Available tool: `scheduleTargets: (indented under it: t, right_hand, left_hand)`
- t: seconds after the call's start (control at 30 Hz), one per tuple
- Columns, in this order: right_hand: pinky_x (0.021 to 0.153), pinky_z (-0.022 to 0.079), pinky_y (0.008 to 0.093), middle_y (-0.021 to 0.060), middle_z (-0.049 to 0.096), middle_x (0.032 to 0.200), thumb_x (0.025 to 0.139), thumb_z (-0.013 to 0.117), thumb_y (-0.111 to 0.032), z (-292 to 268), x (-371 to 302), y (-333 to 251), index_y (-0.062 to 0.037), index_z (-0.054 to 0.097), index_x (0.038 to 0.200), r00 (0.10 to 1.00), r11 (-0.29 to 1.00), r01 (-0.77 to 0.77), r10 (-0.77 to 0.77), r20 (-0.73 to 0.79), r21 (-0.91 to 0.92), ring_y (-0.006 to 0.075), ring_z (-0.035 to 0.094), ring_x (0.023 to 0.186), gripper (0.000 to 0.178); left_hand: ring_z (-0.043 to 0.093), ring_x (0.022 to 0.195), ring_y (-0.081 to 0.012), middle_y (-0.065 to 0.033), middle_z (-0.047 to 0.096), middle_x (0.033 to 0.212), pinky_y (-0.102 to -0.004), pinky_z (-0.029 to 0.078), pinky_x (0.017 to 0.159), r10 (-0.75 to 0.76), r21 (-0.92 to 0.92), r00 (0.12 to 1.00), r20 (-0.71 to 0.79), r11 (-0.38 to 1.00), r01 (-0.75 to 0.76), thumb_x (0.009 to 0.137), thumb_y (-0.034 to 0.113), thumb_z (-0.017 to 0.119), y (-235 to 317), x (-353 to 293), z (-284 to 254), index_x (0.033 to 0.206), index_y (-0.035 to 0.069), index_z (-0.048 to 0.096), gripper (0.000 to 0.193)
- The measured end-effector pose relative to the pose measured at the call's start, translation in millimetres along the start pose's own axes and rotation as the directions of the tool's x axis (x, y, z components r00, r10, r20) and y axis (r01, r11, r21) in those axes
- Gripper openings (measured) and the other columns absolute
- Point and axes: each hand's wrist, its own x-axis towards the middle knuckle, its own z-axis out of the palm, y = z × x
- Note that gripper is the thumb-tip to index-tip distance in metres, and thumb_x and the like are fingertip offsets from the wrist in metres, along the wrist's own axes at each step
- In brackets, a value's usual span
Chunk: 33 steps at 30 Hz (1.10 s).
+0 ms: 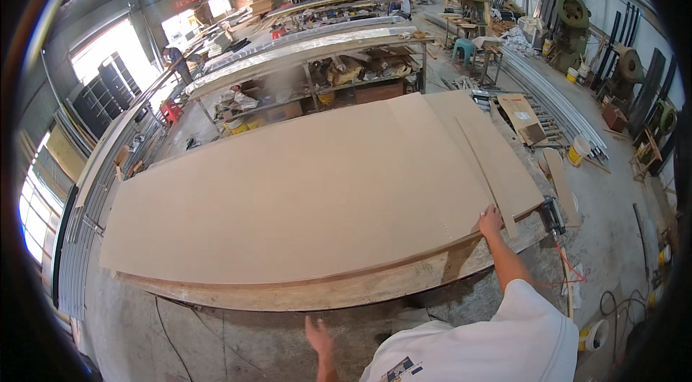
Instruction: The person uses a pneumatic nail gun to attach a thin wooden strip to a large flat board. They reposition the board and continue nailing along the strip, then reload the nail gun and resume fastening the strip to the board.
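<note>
A large, flat beige board [303,187] covers most of the workbench [432,267]. At its right end lie a narrow strip [481,166] and another beige board piece [508,155], with a thin dark gap between them. My right hand [491,221] is at the large board's near right corner, its fingers bent over the edge beside the strip; the thumb is not clear. Below the bench's front edge, my left hand [318,336] hangs in the air, fingers apart and holding nothing. A dark tool [553,216] with an orange hose sits at the bench's right corner.
Beyond the board stands a long rack [310,86] filled with scrap. Metal profiles [555,101] lie on the floor at right, near green machines [571,21] and buckets [579,150]. More long profiles [86,238] are stacked at left. Cables [169,339] trail across the floor. Two people are farther back.
</note>
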Motion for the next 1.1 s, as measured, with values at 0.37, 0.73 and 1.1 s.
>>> scheduleTargets:
  t: [0.37, 0.73, 1.1]
  right_hand:
    - [0.109, 0.043, 0.0549, 0.0245, 0.055, 0.141, 0.099, 0.062, -0.038, -6.1, 0.4, -31.7, -0.0004, 0.057, 0.137, 0.984, 0.985, -0.168, 0.166, -0.059, -0.037, 0.0426, 0.051, 0.132, 0.054]
    - [0.103, 0.048, 0.0523, 0.0217, 0.062, 0.129, 0.092, 0.073, -0.030, 6.5, -6.2, -26.4, -0.0020, 0.062, 0.135, 0.959, 0.980, -0.168, 0.188, -0.214, 0.106, 0.0405, 0.056, 0.124, 0.053]
    - [0.106, 0.046, 0.0512, 0.0217, 0.065, 0.127, 0.094, 0.071, -0.021, 0.1, -12.8, -34.3, 0.0002, 0.060, 0.139, 0.961, 0.980, -0.127, 0.160, -0.224, 0.154, 0.0410, 0.058, 0.122, 0.051]
  left_hand:
    - [0.043, 0.143, -0.0429, -0.0234, 0.033, 0.162, -0.0593, 0.043, 0.109, -0.569, -0.650, 0.802, 0.179, 0.543, 0.531, 0.101, 0.057, 0.058, -66.9, 256.7, -118.8, 0.159, -0.005, 0.021, 0.093]
    - [0.038, 0.146, -0.0406, -0.0211, 0.032, 0.163, -0.0587, 0.040, 0.115, -0.477, -0.592, 0.741, 0.473, 0.451, 0.668, 0.103, 0.057, 0.053, -92.4, 357.2, -154.2, 0.155, -0.002, 0.033, 0.081]
    - [0.056, 0.133, -0.0304, -0.0091, 0.056, 0.145, -0.0587, 0.045, 0.111, -0.649, -0.621, 0.610, 0.455, 0.260, 0.740, 0.104, 0.034, 0.059, -123.7, 385.1, -159.3, 0.137, 0.006, 0.055, 0.044]
